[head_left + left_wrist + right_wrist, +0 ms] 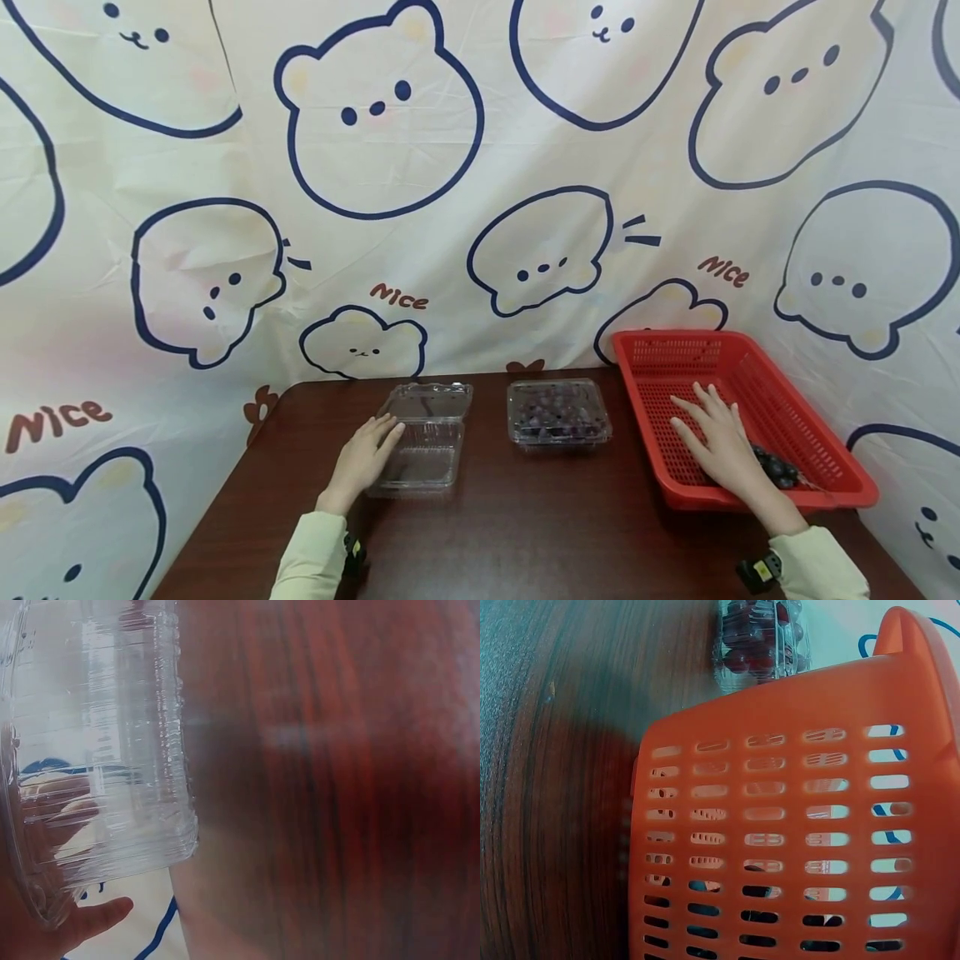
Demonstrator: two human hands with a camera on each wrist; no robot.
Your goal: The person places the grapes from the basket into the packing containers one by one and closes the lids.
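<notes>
A transparent plastic clamshell box (422, 454) lies on the table with its hinged lid (431, 402) laid back. My left hand (363, 460) is at the box's left edge, fingers extended. In the left wrist view, fingers show through the see-through wall of the box (105, 757), and one digit (105, 916) sticks out below it. Over the red plastic basket (798, 400) my right hand (716, 442) hovers with spread fingers, holding nothing. A bunch of dark grapes (780, 468) sits in the basket's near right part, partly hidden by my right wrist. The basket wall (787, 705) hides that hand in the right wrist view.
Between box and basket stands a closed clamshell of dark red grapes (558, 412). The dark wood table (555, 533) ends at a white curtain with cartoon bears (375, 150). The basket's raised rim surrounds my right hand's area.
</notes>
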